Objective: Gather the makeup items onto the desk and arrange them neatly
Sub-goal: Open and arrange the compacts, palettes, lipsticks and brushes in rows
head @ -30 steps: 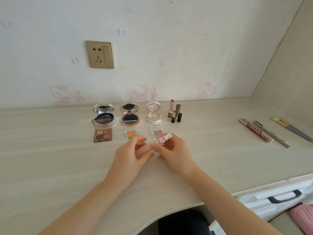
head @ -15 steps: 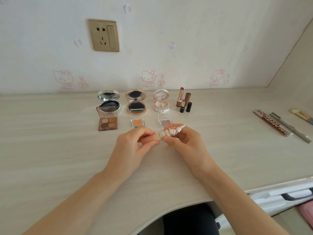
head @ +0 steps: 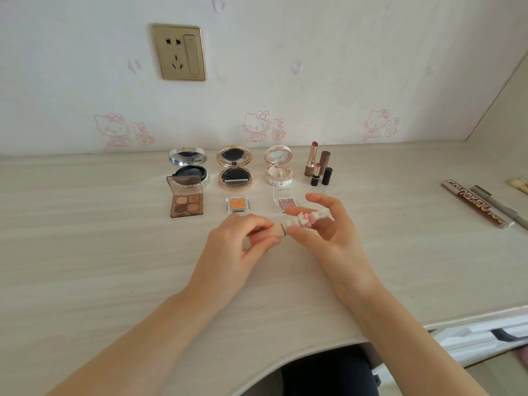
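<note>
- Both grips clamped on one tube (head: pixel 281 230): our left hand (head: pixel 234 247) on its body, right hand (head: pixel 328 238) on its cap (head: pixel 307 220).
- Step, we judge: uncapping; next, stand it beside the lipsticks (head: pixel 315 167).

The small tube (head: pixel 298 222) at the centre of the frame is only partly seen. Its left end is buried under the fingers of the left hand (head: pixel 234 247) and its right end is tucked into the curled right hand (head: pixel 331 238), so what kind of makeup it is cannot be told. A finger of the right hand covers the near corner of the pink eyeshadow (head: pixel 283 202). The raised clear lid of the brown palette (head: pixel 185 207) veils the front of the silver compact (head: pixel 187 159).

At the right edge, the brush (head: pixel 518 185) is cut down to its tip and the grey pen (head: pixel 497 205) runs out of the frame. At lower right, the drawer handle (head: pixel 504 335) is blurred and cropped. The dark shape (head: pixel 325 370) at the bottom edge cannot be identified.
</note>
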Demonstrator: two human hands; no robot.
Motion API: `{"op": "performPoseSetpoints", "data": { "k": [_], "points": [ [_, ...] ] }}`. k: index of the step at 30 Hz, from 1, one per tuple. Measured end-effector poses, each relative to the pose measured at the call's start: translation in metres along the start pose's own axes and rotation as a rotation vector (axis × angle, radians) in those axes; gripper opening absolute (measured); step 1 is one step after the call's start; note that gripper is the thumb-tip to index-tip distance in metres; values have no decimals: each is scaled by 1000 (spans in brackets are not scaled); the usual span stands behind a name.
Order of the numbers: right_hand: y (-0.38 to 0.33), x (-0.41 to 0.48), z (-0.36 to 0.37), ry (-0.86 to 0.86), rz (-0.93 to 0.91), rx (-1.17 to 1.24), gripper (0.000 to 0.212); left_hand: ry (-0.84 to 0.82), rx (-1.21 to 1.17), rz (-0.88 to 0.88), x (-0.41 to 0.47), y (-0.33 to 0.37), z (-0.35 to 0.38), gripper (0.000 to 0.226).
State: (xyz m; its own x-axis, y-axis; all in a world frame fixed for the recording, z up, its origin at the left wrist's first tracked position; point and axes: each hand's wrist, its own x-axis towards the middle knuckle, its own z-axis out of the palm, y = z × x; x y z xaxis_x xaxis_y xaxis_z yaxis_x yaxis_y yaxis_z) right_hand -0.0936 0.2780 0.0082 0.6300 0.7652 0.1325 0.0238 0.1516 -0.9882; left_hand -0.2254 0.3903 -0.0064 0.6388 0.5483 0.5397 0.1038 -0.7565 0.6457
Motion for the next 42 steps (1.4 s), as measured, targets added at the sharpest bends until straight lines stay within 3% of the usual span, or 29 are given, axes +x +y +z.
{"op": "performPoseSetpoints", "data": {
  "k": [5,10,15,21,26,32,38,42],
  "points": [
    [1,2,1,100,-6,-80,20,-10,36,37,0,3,0,22],
    [0,-1,0,18,-10,49,55,-2,31,19,0,1,-1,22],
    [-2,1,4,105,10,-55,35,-6,46,47,-1,4,0,20],
    [0,-1,-2,-18,-3,56,51,-7,46,49,0,3,0,22],
    [-1,0,4,61,11,-52,31,-10,53,64,-1,4,0,24],
    [-4,-2,0,11,-1,60,51,13,35,30,0,3,-2,19],
    [-1,0,2,44,-10,12,32,1,40,26,-1,4,-1,19],
    [-3,0,-1,-51,-5,88,40,15,15,-6,0,2,-2,17]
  ]
}}
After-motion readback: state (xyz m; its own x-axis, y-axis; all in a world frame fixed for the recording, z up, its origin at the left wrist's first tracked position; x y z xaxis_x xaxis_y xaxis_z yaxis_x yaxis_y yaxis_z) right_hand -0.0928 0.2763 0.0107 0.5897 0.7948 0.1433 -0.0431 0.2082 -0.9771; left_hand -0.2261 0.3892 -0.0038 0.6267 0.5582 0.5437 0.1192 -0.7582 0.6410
